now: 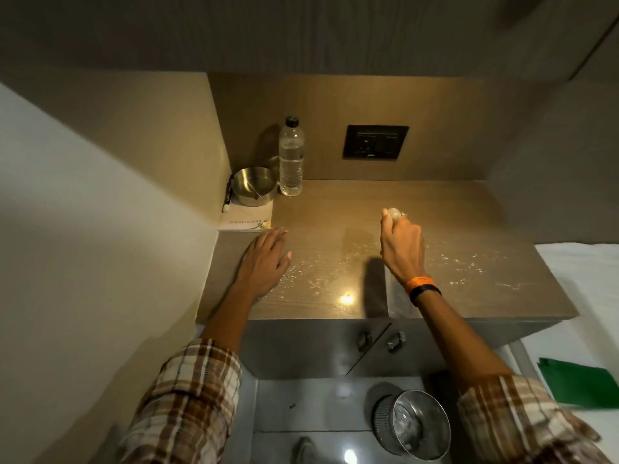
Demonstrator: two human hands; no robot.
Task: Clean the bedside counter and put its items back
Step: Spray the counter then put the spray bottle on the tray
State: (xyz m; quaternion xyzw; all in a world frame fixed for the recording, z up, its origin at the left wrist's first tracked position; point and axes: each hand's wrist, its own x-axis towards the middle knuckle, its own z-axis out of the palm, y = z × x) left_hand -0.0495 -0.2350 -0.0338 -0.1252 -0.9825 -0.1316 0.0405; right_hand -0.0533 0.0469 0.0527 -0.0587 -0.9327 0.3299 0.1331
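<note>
The wooden bedside counter point(452, 222) carries a band of shiny spray droplets point(315, 279) across its front half. My right hand point(402, 246) is shut on a clear spray bottle point(398, 296), whose white top shows above my fingers and whose body hangs below my wrist over the front edge. My left hand point(264, 259) lies flat and open on the counter's left side. In the back left corner stand a clear water bottle point(291, 159), a steel bowl point(253, 185) and a white notepad point(246, 219) with a pen point(228, 195) beside it.
A black socket panel point(375, 142) is set in the back wall. Two cabinet doors with knobs point(365, 339) sit below the counter. A steel waste bin point(415, 423) stands on the floor. A white bed with a green cloth point(579, 383) is at the right.
</note>
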